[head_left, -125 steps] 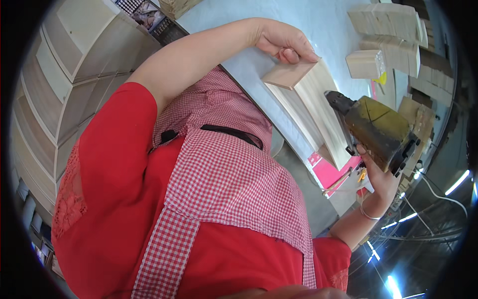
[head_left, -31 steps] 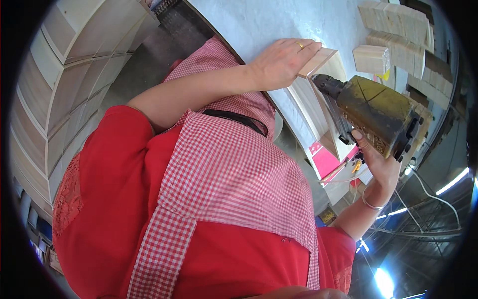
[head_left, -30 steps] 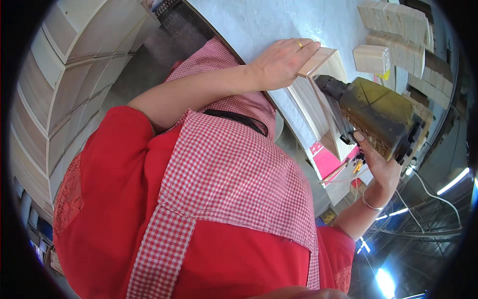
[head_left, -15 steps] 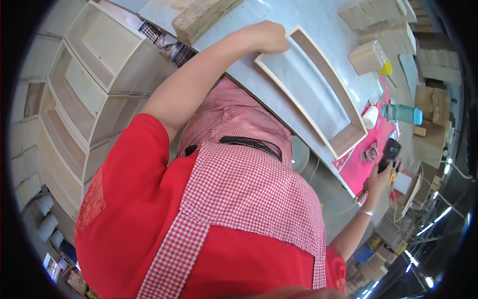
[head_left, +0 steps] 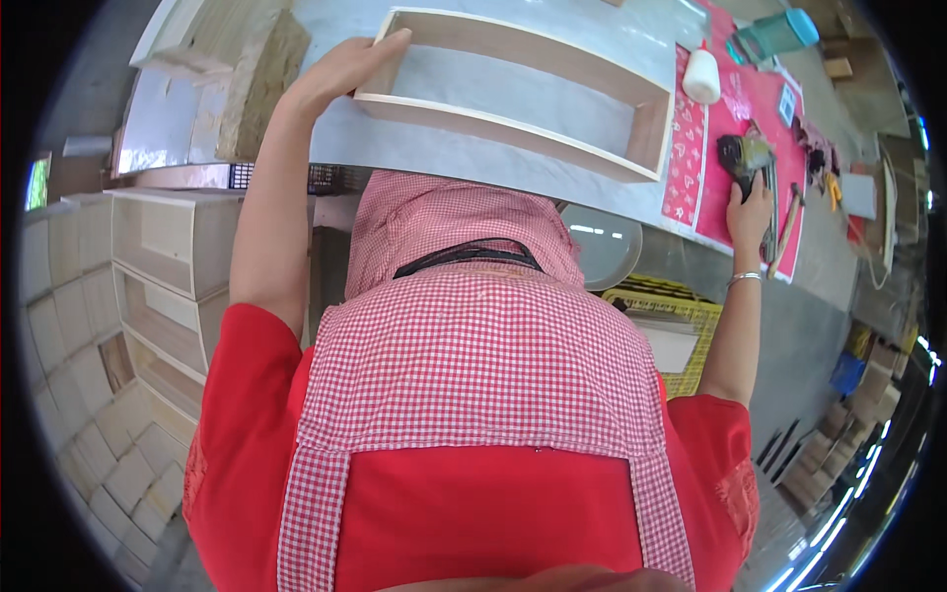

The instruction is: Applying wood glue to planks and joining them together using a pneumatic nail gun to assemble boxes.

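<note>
My left hand (head_left: 360, 71) grips the left end of a long, open rectangular wooden frame (head_left: 513, 131), its fingers over the end board. The frame rests on the pale worktable (head_left: 340, 140), with the tabletop showing through it. On the right, my right hand (head_left: 752, 209) is closed round the handle of a black and grey nail gun (head_left: 747, 156), over a pink patterned mat (head_left: 685, 176). Part of the handle is hidden by my fingers. A hammer (head_left: 786, 229) lies just right of that hand. A white glue bottle (head_left: 701, 77) stands between the frame and the nail gun.
A teal bottle (head_left: 774, 37) is at the far right. A thick, rough block (head_left: 261, 89) lies on the table's left. Stacked wooden boxes (head_left: 156, 242) stand at the left, and a yellow crate (head_left: 704, 335) sits below the table's right front edge.
My view has swung, so the table now lies across the top. My right hand has brought the nail gun down lower over the mat. My left hand stays on the frame's end, its fingers more stretched.
</note>
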Demonstrator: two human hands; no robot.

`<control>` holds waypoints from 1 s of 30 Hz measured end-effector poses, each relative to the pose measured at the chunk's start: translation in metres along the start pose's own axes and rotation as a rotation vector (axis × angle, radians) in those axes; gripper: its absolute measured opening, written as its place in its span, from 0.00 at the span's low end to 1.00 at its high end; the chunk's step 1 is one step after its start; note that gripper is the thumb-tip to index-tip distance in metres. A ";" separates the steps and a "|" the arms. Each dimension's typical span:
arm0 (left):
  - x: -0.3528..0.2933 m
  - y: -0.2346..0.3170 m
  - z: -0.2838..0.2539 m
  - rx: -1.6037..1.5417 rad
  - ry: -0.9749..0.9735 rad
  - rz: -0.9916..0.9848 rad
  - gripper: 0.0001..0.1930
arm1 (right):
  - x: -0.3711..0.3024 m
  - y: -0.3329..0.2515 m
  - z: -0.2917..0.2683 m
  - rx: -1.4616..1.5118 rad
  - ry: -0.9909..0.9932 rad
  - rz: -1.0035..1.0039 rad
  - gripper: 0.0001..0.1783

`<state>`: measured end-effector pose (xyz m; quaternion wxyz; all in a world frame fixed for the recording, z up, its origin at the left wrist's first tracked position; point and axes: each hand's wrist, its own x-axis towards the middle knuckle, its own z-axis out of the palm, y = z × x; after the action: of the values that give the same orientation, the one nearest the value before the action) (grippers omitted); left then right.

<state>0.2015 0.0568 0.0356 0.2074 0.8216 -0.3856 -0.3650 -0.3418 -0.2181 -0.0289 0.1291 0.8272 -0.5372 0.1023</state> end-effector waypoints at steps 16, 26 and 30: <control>-0.074 -0.026 0.041 -0.754 0.482 0.345 0.33 | -0.044 -0.170 -0.097 1.093 0.044 -0.071 0.23; -0.005 0.000 0.023 -0.686 0.347 0.038 0.36 | 0.057 -0.164 -0.040 1.524 -0.384 0.184 0.31; -0.012 0.007 0.031 -0.748 0.462 0.094 0.25 | 0.094 -0.147 -0.009 0.841 0.203 0.024 0.33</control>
<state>0.1692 0.0604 0.0250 0.5877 0.7315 -0.2075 -0.2764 -0.1693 -0.2393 -0.0070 -0.1680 0.7874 -0.4427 0.3947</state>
